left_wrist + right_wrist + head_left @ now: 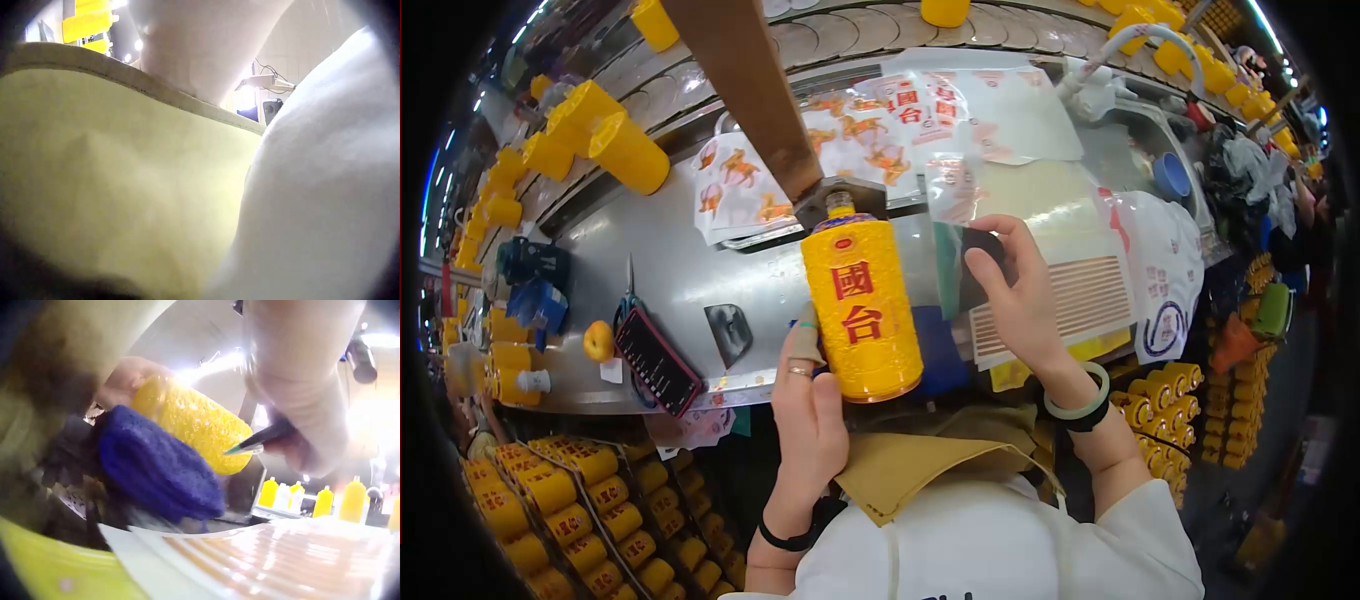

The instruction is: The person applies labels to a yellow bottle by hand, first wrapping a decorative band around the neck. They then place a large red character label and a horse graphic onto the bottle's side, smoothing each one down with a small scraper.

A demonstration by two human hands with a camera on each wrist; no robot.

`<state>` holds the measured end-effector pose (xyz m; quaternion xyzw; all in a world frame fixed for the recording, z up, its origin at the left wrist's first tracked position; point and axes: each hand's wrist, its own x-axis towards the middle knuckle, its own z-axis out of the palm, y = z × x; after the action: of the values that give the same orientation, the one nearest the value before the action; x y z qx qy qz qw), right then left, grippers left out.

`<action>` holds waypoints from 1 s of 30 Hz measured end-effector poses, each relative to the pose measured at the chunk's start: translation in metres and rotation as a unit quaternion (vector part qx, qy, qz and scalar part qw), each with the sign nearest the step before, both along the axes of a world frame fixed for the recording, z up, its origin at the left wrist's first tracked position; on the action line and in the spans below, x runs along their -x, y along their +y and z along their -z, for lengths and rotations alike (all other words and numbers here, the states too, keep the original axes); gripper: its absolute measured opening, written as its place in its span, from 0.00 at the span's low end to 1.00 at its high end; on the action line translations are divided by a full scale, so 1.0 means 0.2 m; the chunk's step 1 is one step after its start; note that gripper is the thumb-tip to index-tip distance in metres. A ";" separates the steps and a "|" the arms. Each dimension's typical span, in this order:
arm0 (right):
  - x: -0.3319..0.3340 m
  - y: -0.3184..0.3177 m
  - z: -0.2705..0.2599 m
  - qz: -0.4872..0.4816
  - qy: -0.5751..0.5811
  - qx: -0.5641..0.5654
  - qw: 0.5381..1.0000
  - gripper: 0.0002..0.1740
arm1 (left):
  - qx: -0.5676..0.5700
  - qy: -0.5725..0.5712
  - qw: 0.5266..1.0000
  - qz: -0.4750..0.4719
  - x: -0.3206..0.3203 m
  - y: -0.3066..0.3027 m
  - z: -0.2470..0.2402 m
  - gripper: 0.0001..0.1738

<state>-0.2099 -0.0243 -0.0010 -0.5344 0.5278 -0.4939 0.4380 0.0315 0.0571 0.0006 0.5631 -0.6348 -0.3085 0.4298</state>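
Note:
A yellow textured bottle (862, 310) with red characters lies at the centre of the head view, its neck at a dark bracket (840, 200). My left hand (808, 420) holds the bottle low on its left side; a ring and a beige finger cover show on its fingers. Right of the bottle, my right hand (1015, 290) pinches a flat dark scraper (972, 262) with a green edge. That green edge points toward the yellow bottle (194, 425) in the right wrist view. The left wrist view shows mostly apron and sleeve.
A wooden beam (745, 90) slants down to the bracket. A striped sheet (1060, 308) lies on the right, and printed sheets (850, 135) lie behind. A blue folded cloth (156, 465) sits below the bottle. Phone (658, 360) and scissors (629, 290) lie left. Yellow bottles (630, 152) stand along the back.

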 end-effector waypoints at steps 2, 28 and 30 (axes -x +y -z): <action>0.08 0.02 0.01 -0.017 -0.070 -0.007 0.997 0.16 | -0.001 0.031 0.999 0.010 0.00 -0.01 0.02 0.35; 0.39 -0.05 -0.10 -0.106 0.320 0.006 0.941 0.15 | -0.016 0.015 1.000 -0.003 0.02 0.03 0.05 0.41; 0.44 0.01 -0.04 -0.132 0.350 0.056 0.926 0.16 | -0.008 0.058 0.998 0.004 0.03 0.00 0.06 0.46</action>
<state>-0.2978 -0.0222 0.0060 -0.7616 0.5439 -0.2423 0.2559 0.0256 0.0574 -0.0117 0.5455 -0.6085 -0.3474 0.4598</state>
